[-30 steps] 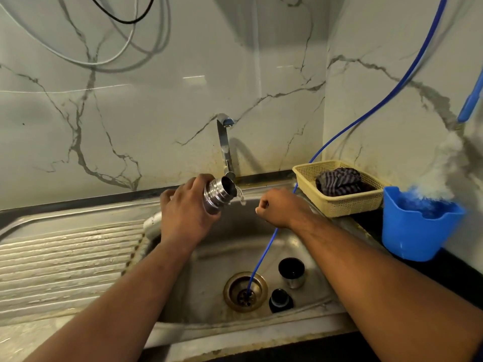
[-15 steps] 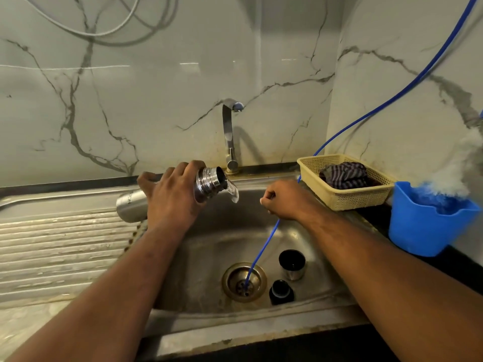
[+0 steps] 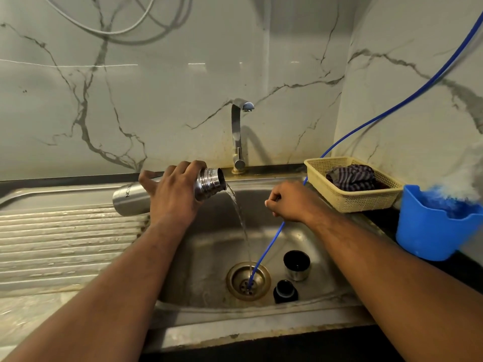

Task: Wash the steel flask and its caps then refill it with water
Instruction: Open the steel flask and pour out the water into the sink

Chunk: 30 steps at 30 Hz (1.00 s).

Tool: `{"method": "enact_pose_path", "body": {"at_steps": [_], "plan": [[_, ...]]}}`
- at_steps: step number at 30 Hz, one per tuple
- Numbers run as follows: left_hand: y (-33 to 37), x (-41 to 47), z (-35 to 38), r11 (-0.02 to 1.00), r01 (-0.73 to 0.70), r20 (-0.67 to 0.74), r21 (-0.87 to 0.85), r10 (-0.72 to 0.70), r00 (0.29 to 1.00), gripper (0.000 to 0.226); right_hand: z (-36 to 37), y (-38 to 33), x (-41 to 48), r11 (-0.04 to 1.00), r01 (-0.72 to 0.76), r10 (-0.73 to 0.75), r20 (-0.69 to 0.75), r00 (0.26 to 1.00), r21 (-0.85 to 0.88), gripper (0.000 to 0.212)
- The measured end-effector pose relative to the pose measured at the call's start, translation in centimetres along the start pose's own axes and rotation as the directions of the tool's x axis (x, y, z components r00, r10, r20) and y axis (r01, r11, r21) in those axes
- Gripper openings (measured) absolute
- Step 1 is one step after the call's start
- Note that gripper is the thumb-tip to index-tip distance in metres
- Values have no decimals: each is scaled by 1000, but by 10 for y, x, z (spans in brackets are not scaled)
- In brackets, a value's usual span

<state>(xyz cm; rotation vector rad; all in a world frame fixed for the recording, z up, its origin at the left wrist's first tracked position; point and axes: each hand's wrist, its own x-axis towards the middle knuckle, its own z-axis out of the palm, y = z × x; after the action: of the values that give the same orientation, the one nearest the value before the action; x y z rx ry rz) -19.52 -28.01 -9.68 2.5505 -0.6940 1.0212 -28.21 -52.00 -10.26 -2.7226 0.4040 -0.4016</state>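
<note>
My left hand (image 3: 173, 194) grips the steel flask (image 3: 130, 198) around its upper body and holds it on its side over the sink (image 3: 203, 246), mouth (image 3: 213, 182) pointing right. Water pours from the mouth in a stream down to the drain (image 3: 248, 280). My right hand (image 3: 290, 202) pinches a thin blue hose (image 3: 269, 246) whose end sits in the drain. Two caps stand in the basin right of the drain: a steel cup cap (image 3: 296, 265) and a smaller black cap (image 3: 285, 291).
A steel tap (image 3: 238, 137) rises behind the basin. A ribbed draining board (image 3: 57, 244) lies to the left. On the right counter stand a yellow basket (image 3: 352, 199) with a striped cloth (image 3: 351, 177) and a blue plastic tub (image 3: 433, 231).
My left hand tipped the flask from nearly level to mouth-down, and a trickle at the mouth became a full stream into the drain. My right hand kept its hold on the hose.
</note>
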Motion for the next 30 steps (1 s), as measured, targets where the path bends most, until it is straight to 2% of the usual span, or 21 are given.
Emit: {"method": "enact_pose_path", "body": {"at_steps": [8, 30], "plan": [[-5, 2, 7, 1000, 0, 30, 17, 0, 1000, 80, 2, 0, 1, 1000, 0, 0, 14, 1000, 13, 20], [-6, 2, 14, 998, -53, 68, 32, 50, 996, 87, 2, -6, -1, 1000, 10, -8, 49, 999, -23, 19]]}}
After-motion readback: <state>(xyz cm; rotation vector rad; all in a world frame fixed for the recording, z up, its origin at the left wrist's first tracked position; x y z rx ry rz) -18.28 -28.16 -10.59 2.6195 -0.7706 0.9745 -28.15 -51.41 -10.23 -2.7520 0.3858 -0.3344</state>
